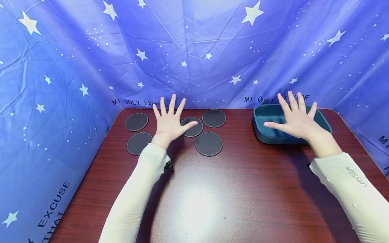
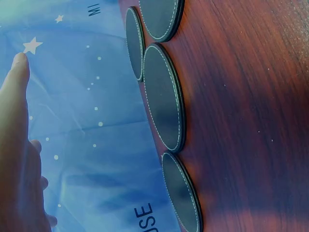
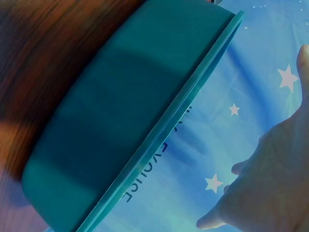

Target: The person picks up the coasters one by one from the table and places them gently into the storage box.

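Closest are two pale sleeves, the left sleeve (image 1: 129, 199) and the right sleeve (image 1: 346, 185), which has small gray letters on it. Under them is a red-brown wooden table (image 1: 243, 189) with a bright white shine in the middle. Next comes the left hand (image 1: 168, 124), spread wide, its fingers straight and apart. It is up in the air by the round black coasters (image 1: 208, 144), which lie flat and have pale stitches around their edges. Two are to the left of this hand, three are to its right, and a bit of one more peeks out behind its fingers. The right hand (image 1: 299, 121) is spread wide too. It is up above the teal box (image 1: 281, 139), which has round corners and an open top and sits on the far right part of the table. At the back hangs a blue and purple cloth (image 1: 194, 40) with white stars, dots and black letters.
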A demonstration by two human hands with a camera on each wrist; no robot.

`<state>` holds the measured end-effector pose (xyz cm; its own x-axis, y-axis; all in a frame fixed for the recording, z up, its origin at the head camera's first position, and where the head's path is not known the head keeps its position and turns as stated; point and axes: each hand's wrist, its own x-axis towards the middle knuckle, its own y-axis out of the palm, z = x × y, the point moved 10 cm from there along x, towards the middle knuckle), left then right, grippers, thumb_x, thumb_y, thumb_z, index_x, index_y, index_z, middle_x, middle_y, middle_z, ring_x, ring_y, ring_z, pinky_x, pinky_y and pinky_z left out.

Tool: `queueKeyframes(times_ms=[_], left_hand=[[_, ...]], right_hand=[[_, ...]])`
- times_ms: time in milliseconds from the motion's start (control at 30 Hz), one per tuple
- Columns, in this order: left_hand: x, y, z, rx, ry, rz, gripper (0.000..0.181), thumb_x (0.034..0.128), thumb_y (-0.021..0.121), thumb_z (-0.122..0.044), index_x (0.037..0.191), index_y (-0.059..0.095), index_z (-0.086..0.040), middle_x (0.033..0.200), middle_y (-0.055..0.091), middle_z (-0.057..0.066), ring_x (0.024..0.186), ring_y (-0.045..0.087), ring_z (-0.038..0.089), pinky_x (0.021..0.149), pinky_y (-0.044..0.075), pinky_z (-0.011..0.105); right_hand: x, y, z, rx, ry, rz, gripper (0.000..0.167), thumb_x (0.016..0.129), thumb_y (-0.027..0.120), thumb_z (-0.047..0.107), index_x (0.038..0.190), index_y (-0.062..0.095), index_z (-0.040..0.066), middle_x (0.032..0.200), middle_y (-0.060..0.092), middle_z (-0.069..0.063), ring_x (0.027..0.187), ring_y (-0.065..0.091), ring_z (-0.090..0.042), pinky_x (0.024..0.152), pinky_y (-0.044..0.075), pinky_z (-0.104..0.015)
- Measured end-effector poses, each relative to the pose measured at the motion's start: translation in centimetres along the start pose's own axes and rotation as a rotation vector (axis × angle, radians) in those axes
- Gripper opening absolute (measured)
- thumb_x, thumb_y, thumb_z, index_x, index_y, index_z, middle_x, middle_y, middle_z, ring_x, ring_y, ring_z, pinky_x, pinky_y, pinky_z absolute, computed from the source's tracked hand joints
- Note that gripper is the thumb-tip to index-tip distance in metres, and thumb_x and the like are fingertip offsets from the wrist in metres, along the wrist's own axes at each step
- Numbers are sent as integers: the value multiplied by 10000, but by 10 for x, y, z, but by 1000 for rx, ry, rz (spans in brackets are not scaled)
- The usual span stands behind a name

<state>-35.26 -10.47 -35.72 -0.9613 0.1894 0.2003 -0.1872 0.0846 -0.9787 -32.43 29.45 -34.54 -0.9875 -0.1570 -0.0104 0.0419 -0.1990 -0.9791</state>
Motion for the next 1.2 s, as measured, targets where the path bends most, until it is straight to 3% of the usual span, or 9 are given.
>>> queueKeyframes(times_ms=[733,1200], left_hand=[[0,-6,0,3,4,3,1003,799,399,-891,1599,53,-396,1702,-67,14,1533,-67,468,1196,-33,717],[-3,-6,11,-36,-21,12,1001,795,381,-903,1600,80,-391,1703,-47,8,1535,-91,459,1194,-62,710]], right_hand=[[-8,-12,-30,46,2,-54,1084,882,561,689,1600,-115,239,1652,-160,-225,1514,-201,-433,1049,-136,-839],[-22,-20,-72,108,44,-66,1080,911,584,603,1594,-130,167,1637,-189,-235,1503,-209,-447,1031,-137,-849]])
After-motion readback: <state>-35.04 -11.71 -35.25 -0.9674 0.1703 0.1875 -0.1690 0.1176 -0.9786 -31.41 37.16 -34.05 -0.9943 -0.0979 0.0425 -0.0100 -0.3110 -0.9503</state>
